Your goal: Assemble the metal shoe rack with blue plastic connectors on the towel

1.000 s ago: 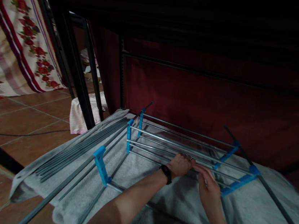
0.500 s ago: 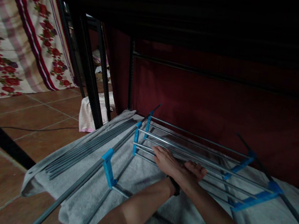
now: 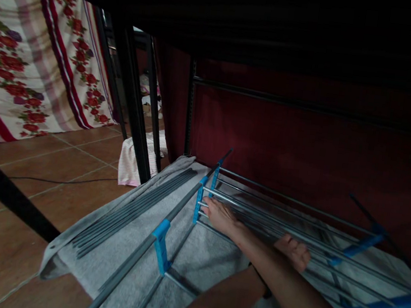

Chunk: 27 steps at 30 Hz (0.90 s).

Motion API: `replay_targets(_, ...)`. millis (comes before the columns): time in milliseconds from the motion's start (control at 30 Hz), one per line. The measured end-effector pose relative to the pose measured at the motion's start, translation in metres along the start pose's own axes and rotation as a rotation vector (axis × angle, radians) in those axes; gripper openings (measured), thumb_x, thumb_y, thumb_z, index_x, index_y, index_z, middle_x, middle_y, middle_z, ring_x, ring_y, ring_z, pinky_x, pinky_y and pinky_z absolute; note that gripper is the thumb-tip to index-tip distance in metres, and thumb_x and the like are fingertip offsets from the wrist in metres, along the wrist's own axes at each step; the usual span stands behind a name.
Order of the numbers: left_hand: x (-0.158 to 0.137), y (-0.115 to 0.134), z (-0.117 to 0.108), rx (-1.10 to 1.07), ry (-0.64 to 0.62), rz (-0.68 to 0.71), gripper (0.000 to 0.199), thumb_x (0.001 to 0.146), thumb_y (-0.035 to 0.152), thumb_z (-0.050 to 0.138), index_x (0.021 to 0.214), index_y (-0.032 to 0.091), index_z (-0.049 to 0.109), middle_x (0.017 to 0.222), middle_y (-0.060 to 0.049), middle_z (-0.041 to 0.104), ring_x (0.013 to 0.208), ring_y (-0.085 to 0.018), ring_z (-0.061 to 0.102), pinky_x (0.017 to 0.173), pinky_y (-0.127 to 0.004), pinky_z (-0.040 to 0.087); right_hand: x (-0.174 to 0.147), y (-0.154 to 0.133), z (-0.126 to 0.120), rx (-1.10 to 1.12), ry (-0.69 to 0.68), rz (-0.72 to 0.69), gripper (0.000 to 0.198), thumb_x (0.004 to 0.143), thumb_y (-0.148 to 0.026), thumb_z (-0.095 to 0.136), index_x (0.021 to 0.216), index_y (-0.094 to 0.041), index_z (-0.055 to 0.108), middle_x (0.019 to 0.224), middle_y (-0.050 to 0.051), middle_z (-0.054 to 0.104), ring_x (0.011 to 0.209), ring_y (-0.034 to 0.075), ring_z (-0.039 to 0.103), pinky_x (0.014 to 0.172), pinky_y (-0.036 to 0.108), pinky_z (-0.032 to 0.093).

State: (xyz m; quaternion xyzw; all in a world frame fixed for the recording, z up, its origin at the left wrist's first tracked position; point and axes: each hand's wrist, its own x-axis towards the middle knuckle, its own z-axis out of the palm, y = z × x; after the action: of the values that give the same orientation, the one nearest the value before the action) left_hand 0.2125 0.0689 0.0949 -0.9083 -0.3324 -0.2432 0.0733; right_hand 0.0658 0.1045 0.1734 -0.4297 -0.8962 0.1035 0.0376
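My right hand curls around a slender silver metal rod at a blue perforated plastic bracket; my left hand's hold I cannot tell. My crossed forearms could skew the rod, unseating it.

I find the scene dim, the floral cloth at left brightest. Darkness swallows the overhead underside. I note a faint glint along the upper metal tube, soft shadows on the grey blanket, and softened detail toward the right edge.
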Motion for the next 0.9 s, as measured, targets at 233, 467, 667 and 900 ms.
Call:
replay_targets(233, -0.075, 0.005, -0.016, -0.230, 0.078, 0.105, 0.035, 0.099, 0.018, 0.053, 0.124, 0.031, 0.074, 0.152, -0.001, 0.062, 0.147, -0.022, 0.047, 0.124, -0.036, 0.034, 0.000, 0.000, -0.001, -0.085, -0.005, -0.039, 0.038, 0.109, -0.039, 0.030, 0.132, -0.024, 0.056, 0.120, 0.009, 0.075, 0.107, 0.025, 0.072, 0.085, 0.033, 0.050)
replay_targets(467, -0.178, -0.057, -0.027, -0.567, 0.512, -0.572, 0.035, 0.092, 0.011, 0.043, 0.101, 0.026, 0.074, 0.104, -0.008, 0.076, 0.101, -0.024, 0.070, 0.090, -0.038, 0.058, 0.001, 0.000, -0.004, -0.067, -0.028, -0.028, 0.040, 0.109, -0.039, 0.031, 0.138, -0.026, 0.055, 0.121, 0.010, 0.075, 0.111, 0.024, 0.072, 0.089, 0.033, 0.050)
replay_targets(667, -0.174, -0.153, -0.071, -0.315, 0.957, -1.157, 0.034, 0.088, 0.027, 0.055, 0.120, 0.017, 0.063, 0.123, -0.019, 0.066, 0.124, -0.035, 0.059, 0.114, -0.057, 0.042, 0.001, 0.000, -0.004, -0.056, -0.022, -0.038, 0.041, 0.108, -0.037, 0.031, 0.139, -0.025, 0.055, 0.124, 0.010, 0.075, 0.113, 0.025, 0.071, 0.089, 0.034, 0.051)
replay_targets(900, -0.158, -0.195, -0.072, -0.673, 0.934, -0.950, 0.047, 0.078, 0.026, 0.057, 0.123, 0.019, 0.067, 0.125, -0.015, 0.072, 0.123, -0.033, 0.064, 0.115, -0.051, 0.045, 0.004, -0.002, -0.005, -0.083, 0.000, 0.029, 0.046, 0.108, -0.047, 0.027, 0.136, -0.027, 0.058, 0.109, 0.010, 0.078, 0.104, 0.026, 0.074, 0.087, 0.036, 0.052)
